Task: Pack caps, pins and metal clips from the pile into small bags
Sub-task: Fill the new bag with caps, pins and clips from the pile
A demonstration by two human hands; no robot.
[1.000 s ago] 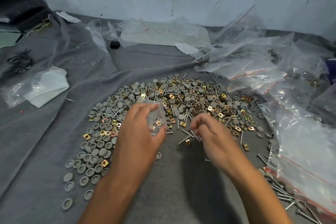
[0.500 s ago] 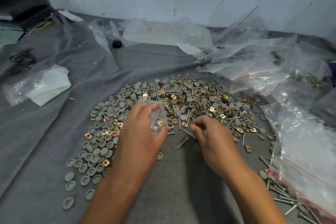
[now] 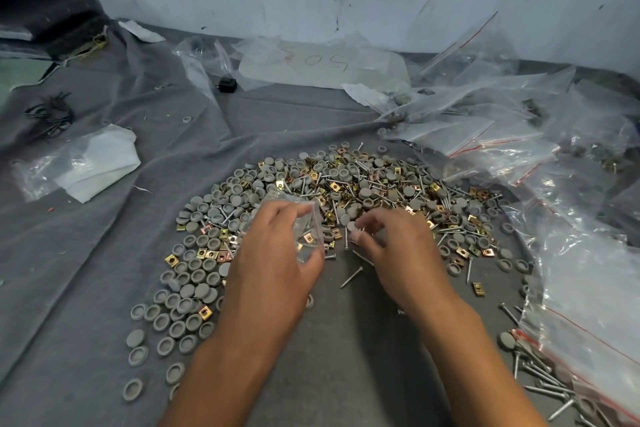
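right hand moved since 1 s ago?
Yes. The right hand has shifted up into the pile, toward the small bag in the left hand; the loose pin now lies clear below it.

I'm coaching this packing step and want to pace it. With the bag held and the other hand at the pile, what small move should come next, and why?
Probably bring the right hand over to the small bag and drop its pieces in. The left hand pinches the bag, with a brass clip visible inside, and the right hand's fingertips seem to pinch a grey cap and a pin at the pile edge, right beside the bag.
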